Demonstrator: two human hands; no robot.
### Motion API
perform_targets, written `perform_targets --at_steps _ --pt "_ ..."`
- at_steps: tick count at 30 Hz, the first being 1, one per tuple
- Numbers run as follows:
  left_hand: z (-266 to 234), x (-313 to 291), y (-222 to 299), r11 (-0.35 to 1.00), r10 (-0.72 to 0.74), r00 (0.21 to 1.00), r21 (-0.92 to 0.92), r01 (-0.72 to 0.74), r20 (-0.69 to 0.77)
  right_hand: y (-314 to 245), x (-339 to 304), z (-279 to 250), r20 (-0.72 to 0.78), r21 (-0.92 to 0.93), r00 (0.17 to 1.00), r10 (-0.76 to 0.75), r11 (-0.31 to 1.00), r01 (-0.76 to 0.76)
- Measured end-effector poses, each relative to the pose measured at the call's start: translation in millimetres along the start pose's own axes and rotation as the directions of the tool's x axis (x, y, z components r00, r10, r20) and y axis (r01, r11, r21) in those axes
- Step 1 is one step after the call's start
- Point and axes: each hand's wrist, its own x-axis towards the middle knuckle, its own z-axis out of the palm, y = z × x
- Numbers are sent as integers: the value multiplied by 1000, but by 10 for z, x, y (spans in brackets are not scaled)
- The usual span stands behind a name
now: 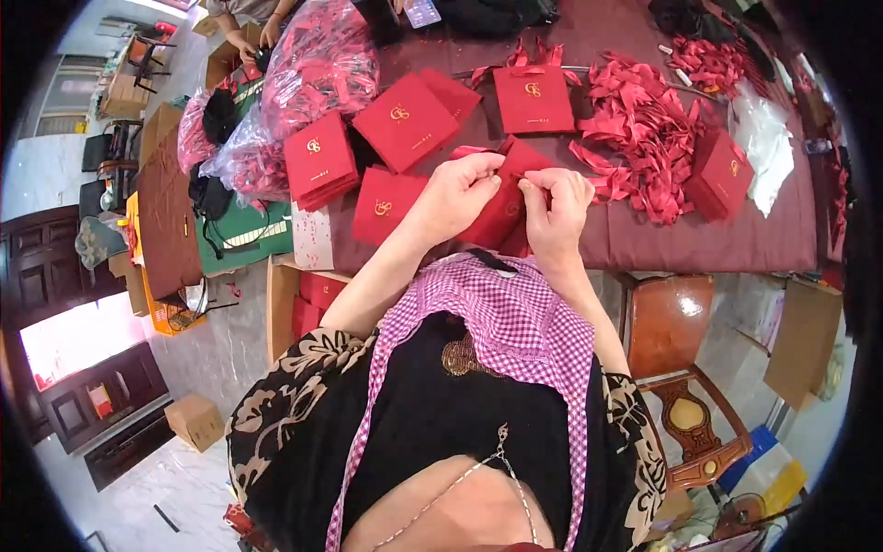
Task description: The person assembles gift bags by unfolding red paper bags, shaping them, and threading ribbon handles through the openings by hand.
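Left grip point(458, 193), right grip point(559, 207) at red bag point(502, 210), gold lettering point(399, 113) nearby

Your left hand point(454, 199) and right hand point(557, 208) pinch the red bag point(502, 217) between finger and thumb, near its upper part. More red bags point(397, 121) lie to the left and beyond, some stacked. On your right, a heap of ribbons point(635, 115) spreads over the table point(763, 241), beside an upright box-like bag point(720, 177) and clear plastic point(767, 152). A clear sack point(322, 69) bulges at the upper left, near a co-worker's hands point(269, 33).
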Motion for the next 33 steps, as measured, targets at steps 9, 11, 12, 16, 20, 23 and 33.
perform_targets --at_steps 9,11,12,16,20,23,33 --pt "1 10 -61 999 36 999 6 -36 -15 7 -7 35 -2 0 1000 -31 1000 31" --pt "-7 2 -29 1000 -10 999 26 11 -31 -16 -9 30 5 -36 998 -70 997 70" --pt "-12 1 -14 1000 -12 999 26 12 -31 -24 -13 25 12 -71 994 -110 991 110" --pt "-26 -4 3 992 -84 996 -91 82 -10 -47 -13 9 13 -93 990 -137 986 138" --pt "-44 -9 -26 983 -90 996 -158 90 10 -77 -13 -17 40 -100 987 -153 983 156" --pt "-39 -22 -31 979 -101 995 -179 101 15 -71 -35 -13 38 -94 989 -141 985 144" --pt "-53 -28 -133 980 -153 987 -120 158 54 -31 -113 47 59 16 998 22 1000 -23"
